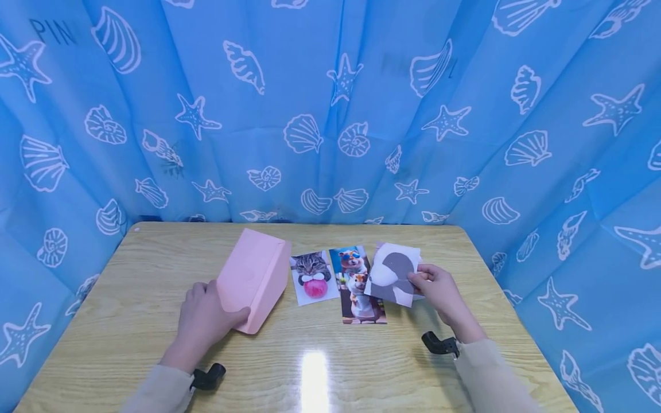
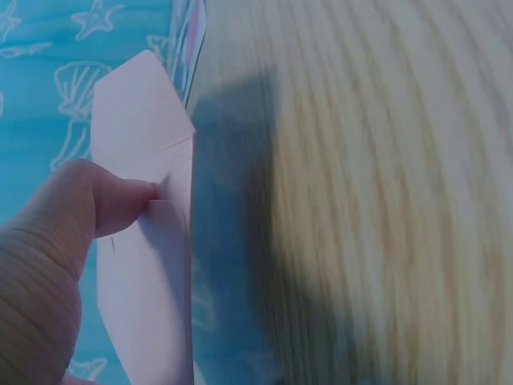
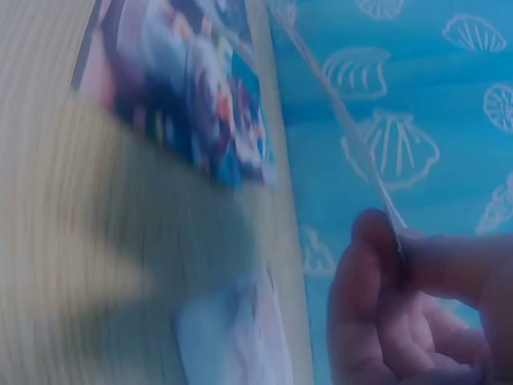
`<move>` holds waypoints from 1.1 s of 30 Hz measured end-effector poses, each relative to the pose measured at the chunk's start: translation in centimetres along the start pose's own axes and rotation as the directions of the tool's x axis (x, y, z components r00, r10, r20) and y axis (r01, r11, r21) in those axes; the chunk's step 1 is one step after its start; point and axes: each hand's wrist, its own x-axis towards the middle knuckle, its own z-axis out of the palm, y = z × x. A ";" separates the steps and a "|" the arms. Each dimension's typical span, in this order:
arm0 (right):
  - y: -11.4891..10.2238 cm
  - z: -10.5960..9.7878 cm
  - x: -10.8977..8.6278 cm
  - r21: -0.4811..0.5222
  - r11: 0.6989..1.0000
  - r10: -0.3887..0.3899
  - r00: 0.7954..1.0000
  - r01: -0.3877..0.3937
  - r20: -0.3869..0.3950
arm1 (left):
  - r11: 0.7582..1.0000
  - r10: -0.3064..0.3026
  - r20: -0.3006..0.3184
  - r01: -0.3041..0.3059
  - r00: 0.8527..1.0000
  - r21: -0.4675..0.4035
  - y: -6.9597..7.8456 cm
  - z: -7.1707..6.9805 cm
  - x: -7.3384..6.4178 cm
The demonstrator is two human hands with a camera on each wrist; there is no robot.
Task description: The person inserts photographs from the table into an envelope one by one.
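My left hand (image 1: 206, 315) grips a pink envelope (image 1: 250, 275), tilted up off the table. In the left wrist view, the thumb presses on the envelope's creased side (image 2: 144, 265). Between thumb and fingers, my right hand (image 1: 439, 289) pinches the right edge of a square picture card (image 1: 395, 272) with a grey and white figure. In the right wrist view that card (image 3: 353, 132) appears nearly edge-on, above the table. Left of it lie two overlapping hamster picture cards, the upper (image 1: 353, 259) and the lower (image 1: 361, 298), then a cat card (image 1: 312, 278) with a pink ball.
Beneath the lifted card, another card lies on the table, mostly hidden; part of it (image 3: 232, 337) shows in the right wrist view. The wooden table (image 1: 155, 252) ends at a blue shell-patterned curtain (image 1: 330, 115). Dark wrist mounts (image 1: 439, 343) sit at both sleeves.
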 end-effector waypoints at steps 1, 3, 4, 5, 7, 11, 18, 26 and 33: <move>-0.3 0.5 0.0 0.009 1.000 -0.002 1.000 0.002 -0.001 | 1.000 0.007 -0.006 -0.007 1.000 -0.002 0.2 0.1 0.0; -0.8 1.4 0.1 0.023 1.000 -0.012 1.000 0.012 -0.003 | 1.000 0.019 -0.018 -0.019 1.000 -0.006 0.6 0.3 -0.1; -1.0 1.9 0.1 0.029 0.999 -0.022 1.000 0.022 0.000 | 1.000 0.027 -0.027 -0.027 0.999 -0.008 0.8 0.4 -0.2; -1.3 2.4 0.2 0.035 0.999 -0.030 1.000 0.030 0.001 | 0.999 0.034 -0.033 -0.034 0.999 -0.008 1.0 0.5 -0.2; -1.8 3.4 0.2 0.055 0.997 -0.047 0.999 0.046 0.004 | 0.999 0.044 -0.042 -0.044 0.998 -0.010 1.5 0.6 -0.2; -2.5 5.2 0.3 0.101 0.992 -0.076 0.997 0.074 0.012 | 0.998 0.056 -0.050 -0.057 0.997 -0.005 2.5 0.9 -0.4; -3.8 7.8 -0.3 0.183 0.978 -0.106 0.994 0.100 0.019 | 0.997 0.071 -0.066 -0.070 0.995 0.015 4.0 1.1 -0.5; -4.1 10.2 -0.7 0.192 0.973 -0.127 0.992 0.126 -0.008 | 0.995 0.091 -0.090 -0.087 0.992 0.050 4.9 1.8 -1.0; -4.1 11.8 -0.6 0.153 0.967 -0.193 0.979 0.202 -0.069 | 0.992 0.104 -0.111 -0.094 0.988 0.090 5.5 1.8 -1.2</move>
